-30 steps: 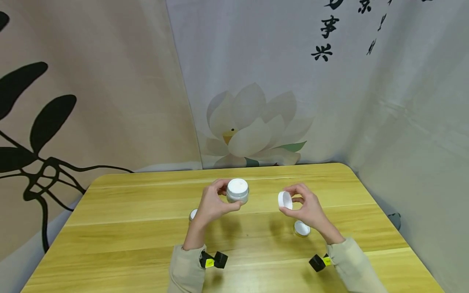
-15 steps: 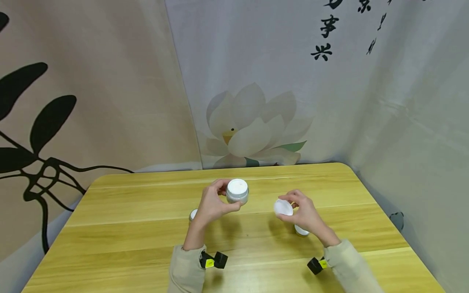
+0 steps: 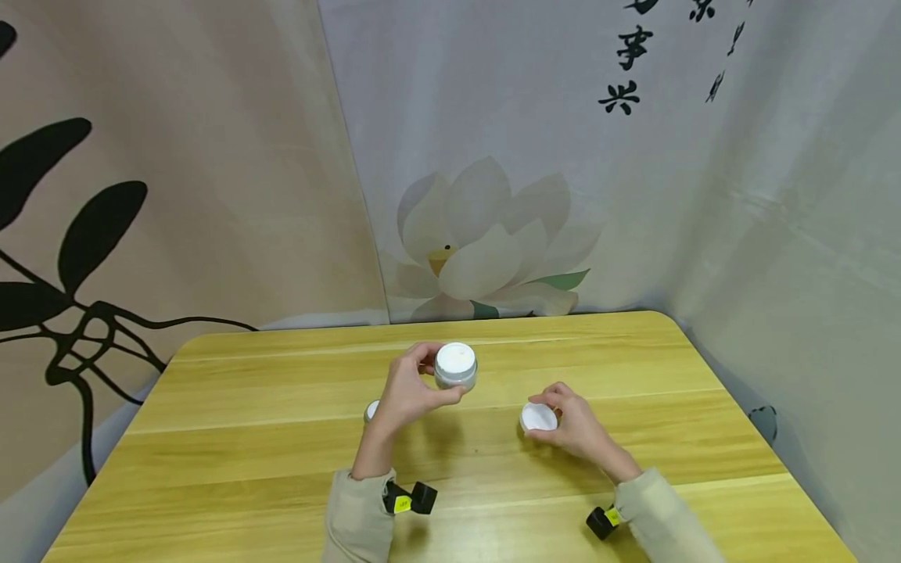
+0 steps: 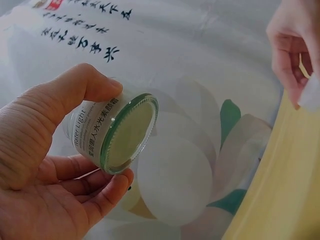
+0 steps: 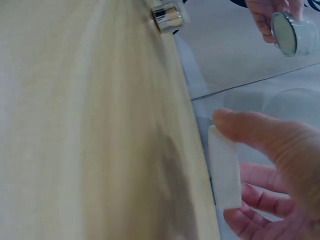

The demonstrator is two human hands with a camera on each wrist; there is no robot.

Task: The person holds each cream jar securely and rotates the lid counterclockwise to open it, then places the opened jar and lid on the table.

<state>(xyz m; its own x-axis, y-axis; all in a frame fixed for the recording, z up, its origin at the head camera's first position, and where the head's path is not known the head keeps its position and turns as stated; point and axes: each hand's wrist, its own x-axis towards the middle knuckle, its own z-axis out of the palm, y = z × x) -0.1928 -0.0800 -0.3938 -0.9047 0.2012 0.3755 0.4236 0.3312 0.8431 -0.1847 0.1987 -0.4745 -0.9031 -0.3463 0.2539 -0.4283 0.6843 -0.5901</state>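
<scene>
My left hand (image 3: 407, 389) grips a glass cream jar (image 3: 455, 367) above the table, thumb on one side and fingers on the other. White shows across the jar's top. Printed writing runs round its wall in the left wrist view, where its greenish base (image 4: 131, 135) faces the camera. To the right, my right hand (image 3: 577, 426) pinches a white round lid (image 3: 538, 417) by its rim, hollow side up. Seen edge-on in the right wrist view, the lid (image 5: 224, 170) sits between thumb and fingers. Whether it touches the table I cannot tell.
A small jar with a shiny silver side (image 5: 168, 18) stands on the wooden table (image 3: 281, 461), partly hidden behind my left wrist in the head view. A printed cloth backdrop (image 3: 493, 141) hangs behind the table's far edge.
My right hand has lowered the lid toward the table and slightly left, tilting its hollow side upward. That hand now hides the small white-topped container on the right. The left hand holds still.
</scene>
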